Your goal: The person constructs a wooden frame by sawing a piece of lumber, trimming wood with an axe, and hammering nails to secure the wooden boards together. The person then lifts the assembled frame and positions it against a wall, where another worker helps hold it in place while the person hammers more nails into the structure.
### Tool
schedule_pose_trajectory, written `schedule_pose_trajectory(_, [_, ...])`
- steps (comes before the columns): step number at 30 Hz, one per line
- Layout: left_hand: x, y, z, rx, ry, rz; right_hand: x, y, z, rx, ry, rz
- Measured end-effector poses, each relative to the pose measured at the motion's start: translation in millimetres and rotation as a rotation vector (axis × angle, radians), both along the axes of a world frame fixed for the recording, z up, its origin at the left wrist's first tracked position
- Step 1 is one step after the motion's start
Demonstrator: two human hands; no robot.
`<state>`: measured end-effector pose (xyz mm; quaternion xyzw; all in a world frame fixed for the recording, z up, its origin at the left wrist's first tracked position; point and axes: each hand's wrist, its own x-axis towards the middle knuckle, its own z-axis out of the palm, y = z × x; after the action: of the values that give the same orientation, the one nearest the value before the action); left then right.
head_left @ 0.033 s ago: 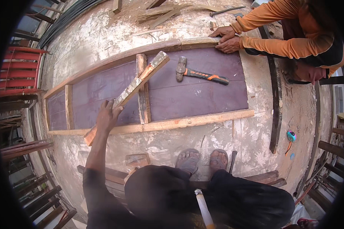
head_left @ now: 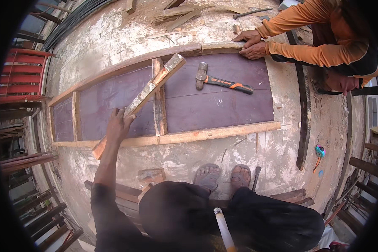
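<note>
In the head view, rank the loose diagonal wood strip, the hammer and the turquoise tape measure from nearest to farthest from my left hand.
1. Diagonal wood strip: under the left hand, touching it.
2. Hammer: to the right, on the purple panel.
3. Turquoise tape measure: far right, on the concrete floor.

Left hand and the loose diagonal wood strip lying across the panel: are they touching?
Touching. The head view shows the left hand laid on the diagonal wood strip, fingers over its edge with no gap, near its lower end above the purple panel.
</note>
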<state>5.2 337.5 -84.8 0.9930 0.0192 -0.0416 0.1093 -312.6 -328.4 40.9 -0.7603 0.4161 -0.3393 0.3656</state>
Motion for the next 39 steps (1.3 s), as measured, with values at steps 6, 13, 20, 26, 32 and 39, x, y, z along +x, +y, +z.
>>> schedule_pose_trajectory(6, [-3,19,-6,0.008,-0.039,0.075,75,45,52,-0.008,0.020,0.395])
schedule_pose_trajectory(13, [-45,18,-15,0.141,-0.043,0.017,142,93,90,0.032,0.083,0.779])
schedule_pose_trajectory(20, [-61,23,-25,0.002,0.085,0.110,175,135,44,0.059,0.240,1.041])
schedule_pose_trajectory(26, [-27,68,-20,-0.319,0.377,0.290,188,156,19,0.107,0.388,1.205])
schedule_pose_trajectory(32, [-13,66,-26,-0.604,0.087,0.373,189,178,11,0.071,0.347,1.256])
schedule_pose_trajectory(39, [-19,38,-35,-0.128,-0.052,0.309,204,197,7,0.064,0.312,1.318])
